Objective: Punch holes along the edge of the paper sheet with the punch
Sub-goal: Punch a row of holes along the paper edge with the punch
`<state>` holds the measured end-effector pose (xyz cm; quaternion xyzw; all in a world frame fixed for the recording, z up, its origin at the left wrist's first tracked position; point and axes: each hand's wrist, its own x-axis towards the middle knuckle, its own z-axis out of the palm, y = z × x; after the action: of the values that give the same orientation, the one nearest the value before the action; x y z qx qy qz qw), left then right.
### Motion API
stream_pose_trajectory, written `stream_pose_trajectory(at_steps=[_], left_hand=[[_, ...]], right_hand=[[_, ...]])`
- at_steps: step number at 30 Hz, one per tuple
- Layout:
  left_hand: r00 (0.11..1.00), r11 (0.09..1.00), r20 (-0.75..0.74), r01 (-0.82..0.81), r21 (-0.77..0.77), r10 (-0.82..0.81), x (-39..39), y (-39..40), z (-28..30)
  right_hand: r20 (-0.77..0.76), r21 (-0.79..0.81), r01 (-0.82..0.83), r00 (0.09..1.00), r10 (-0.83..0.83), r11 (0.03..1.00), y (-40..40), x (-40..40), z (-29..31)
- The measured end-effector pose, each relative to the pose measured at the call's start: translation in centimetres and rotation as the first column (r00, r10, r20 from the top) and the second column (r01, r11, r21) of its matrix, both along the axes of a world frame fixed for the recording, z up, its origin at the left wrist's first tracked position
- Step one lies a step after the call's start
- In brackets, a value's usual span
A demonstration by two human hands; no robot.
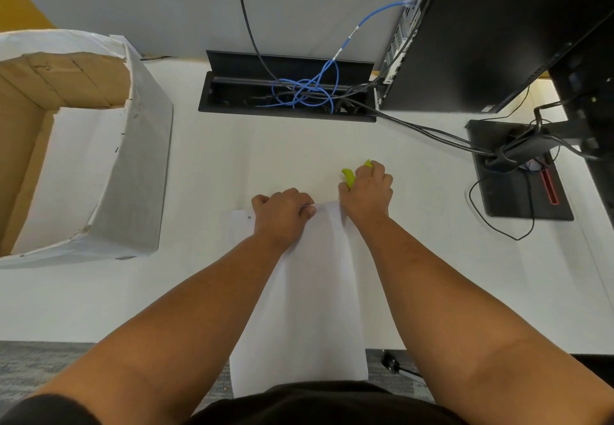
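Observation:
A white paper sheet (309, 291) lies lengthwise on the white desk, its near end hanging over the desk's front edge. One punched hole shows near its far left corner. My left hand (282, 213) pinches the sheet's far edge with curled fingers. My right hand (367, 192) grips a yellow-green punch (349, 177) at the sheet's far right corner; most of the punch is hidden under the hand.
An open cardboard box (139, 145) with white-covered sides stands at the left. A black cable tray (285, 110) with blue and black cables sits at the back. A black computer case (481, 35) and a monitor base (518, 205) with cables stand at the right.

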<state>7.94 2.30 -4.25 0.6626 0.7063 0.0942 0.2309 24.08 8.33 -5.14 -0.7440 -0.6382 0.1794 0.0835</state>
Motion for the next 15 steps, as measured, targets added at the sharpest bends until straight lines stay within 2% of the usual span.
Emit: stream_pose_trajectory(at_steps=[9,11,15], left_hand=[[1.0,0.999,0.005,-0.006,0.032,0.006,0.2,-0.1,0.3],[1.0,0.999,-0.007,-0.003,0.039,0.003,0.2,-0.2,0.5],[1.0,0.998,-0.015,0.005,0.068,-0.004,0.2,-0.1,1.1]], right_hand=[[0.003,-0.034,0.057,0.998,-0.057,0.998,-0.2,1.3,-0.6],[-0.009,0.046,0.031,0.999,-0.031,0.998,-0.6,1.2,-0.4],[-0.166,0.264,-0.026,0.984,0.071,0.964,-1.1,0.6,1.0]])
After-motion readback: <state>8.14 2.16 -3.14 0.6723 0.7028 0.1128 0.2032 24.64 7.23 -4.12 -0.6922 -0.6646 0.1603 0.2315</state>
